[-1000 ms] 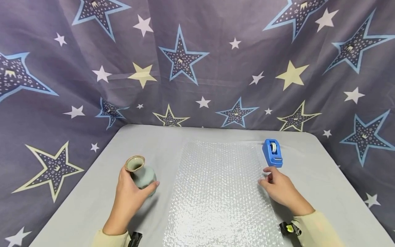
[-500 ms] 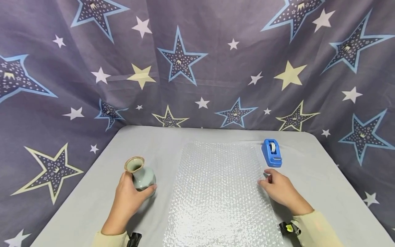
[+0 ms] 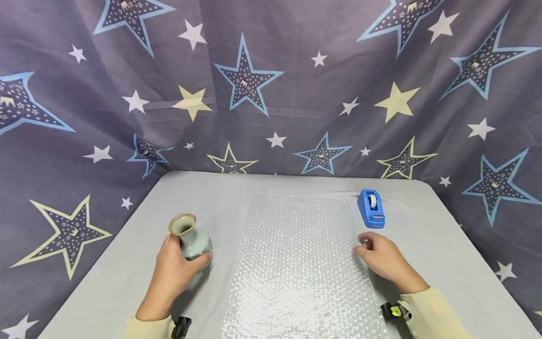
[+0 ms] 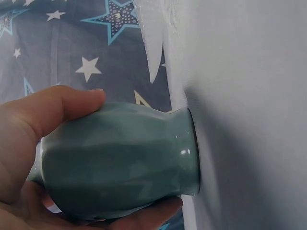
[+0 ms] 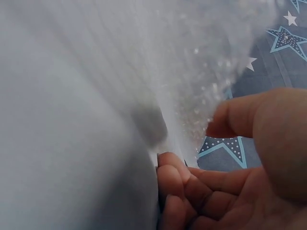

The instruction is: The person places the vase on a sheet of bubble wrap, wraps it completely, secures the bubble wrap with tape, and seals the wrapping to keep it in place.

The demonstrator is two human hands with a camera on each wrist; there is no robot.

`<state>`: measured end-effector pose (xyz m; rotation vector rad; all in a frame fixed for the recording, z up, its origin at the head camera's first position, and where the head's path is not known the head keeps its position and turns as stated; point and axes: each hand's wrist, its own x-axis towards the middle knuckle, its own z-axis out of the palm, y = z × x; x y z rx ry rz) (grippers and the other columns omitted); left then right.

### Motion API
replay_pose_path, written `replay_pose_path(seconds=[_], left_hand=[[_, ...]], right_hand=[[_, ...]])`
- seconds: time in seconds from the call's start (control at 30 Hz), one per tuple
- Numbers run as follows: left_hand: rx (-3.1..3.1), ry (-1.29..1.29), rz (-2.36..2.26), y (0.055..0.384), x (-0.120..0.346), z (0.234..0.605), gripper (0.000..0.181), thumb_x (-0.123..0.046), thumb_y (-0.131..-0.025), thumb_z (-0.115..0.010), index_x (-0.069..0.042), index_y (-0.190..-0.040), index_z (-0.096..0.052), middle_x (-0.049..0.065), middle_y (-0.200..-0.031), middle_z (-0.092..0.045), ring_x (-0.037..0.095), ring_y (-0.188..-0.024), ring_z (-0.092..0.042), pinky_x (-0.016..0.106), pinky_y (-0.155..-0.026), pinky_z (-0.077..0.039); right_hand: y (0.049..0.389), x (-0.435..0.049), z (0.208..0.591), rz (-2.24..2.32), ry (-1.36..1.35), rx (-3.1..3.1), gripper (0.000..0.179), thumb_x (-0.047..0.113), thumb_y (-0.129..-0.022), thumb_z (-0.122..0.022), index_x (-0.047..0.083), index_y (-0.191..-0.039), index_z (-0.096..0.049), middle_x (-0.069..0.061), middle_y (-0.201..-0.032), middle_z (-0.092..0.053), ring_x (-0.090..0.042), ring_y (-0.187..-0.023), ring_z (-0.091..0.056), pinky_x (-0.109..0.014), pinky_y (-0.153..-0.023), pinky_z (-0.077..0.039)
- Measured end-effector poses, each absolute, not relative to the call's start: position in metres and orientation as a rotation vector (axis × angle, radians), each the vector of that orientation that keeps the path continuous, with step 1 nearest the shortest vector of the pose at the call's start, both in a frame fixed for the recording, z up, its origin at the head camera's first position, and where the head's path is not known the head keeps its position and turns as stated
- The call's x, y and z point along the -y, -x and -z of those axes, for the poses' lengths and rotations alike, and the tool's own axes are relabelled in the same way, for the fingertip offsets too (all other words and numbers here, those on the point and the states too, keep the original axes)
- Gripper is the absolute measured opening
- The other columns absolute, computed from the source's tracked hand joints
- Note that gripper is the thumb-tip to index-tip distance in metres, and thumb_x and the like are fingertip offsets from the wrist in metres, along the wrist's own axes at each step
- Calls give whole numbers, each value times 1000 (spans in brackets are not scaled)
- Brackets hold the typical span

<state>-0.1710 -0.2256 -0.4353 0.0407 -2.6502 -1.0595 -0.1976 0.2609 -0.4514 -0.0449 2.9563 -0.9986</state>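
My left hand (image 3: 171, 270) grips a pale green ceramic vase (image 3: 198, 245) with a brown rim, at the left of the table. The vase is upright, its mouth facing up. In the left wrist view, thumb and fingers wrap the vase's body (image 4: 120, 158), and its foot meets the white table surface. A sheet of bubble wrap (image 3: 296, 254) lies flat in the middle. At its right edge rests my right hand (image 3: 387, 259), fingers loosely curled. The right wrist view shows the thumb apart from the fingers (image 5: 223, 203), with nothing pinched between them.
A blue tape dispenser (image 3: 371, 209) with a roll of tape stands beyond my right hand, near the sheet's far right corner. The white-covered table (image 3: 207, 193) ends against a grey curtain (image 3: 271, 117) printed with stars.
My left hand has lowered the vase slightly toward the table, and its shadow now sits closer to it. The right hand stays almost still. The head view has shifted a little.
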Motion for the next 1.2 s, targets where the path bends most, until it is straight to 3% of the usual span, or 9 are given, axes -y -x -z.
replay_pose_path(seconds=[0.43, 0.67, 0.83, 1.2], left_hand=[[2557, 38, 908, 170, 218, 428, 80, -19, -71, -92, 7, -134, -50, 26, -116, -60, 44, -109, -60, 60, -93, -47], [2512, 76, 916, 170, 211, 417, 91, -19, -67, -93, -4, -144, -46, 23, -125, -60, 43, -115, -60, 61, -94, -47], [2498, 114, 897, 169, 202, 407, 84, -22, -66, -94, 0, -133, -50, 20, -117, -64, 40, -106, -64, 58, -90, -50], [2461, 232, 804, 165, 177, 400, 78, -30, -60, -94, -14, -129, -60, 5, -115, -65, 26, -94, -64, 50, -76, -50]], right_hand=[[198, -263, 451, 1027, 29, -2937, 46, 27, -97, -65, -6, -129, -64, -10, -99, -68, -20, -85, -58, -33, -71, -46], [196, -264, 451, 1030, 13, -2926, 44, 26, -97, -65, -6, -127, -65, -12, -101, -68, -21, -87, -59, -34, -71, -47], [197, -264, 451, 1040, 15, -2926, 43, 26, -96, -65, -5, -127, -66, -10, -99, -67, -20, -85, -57, -33, -71, -46], [199, -266, 453, 1053, 29, -2943, 41, 25, -96, -65, -4, -124, -67, -9, -99, -68, -20, -85, -58, -33, -72, -46]])
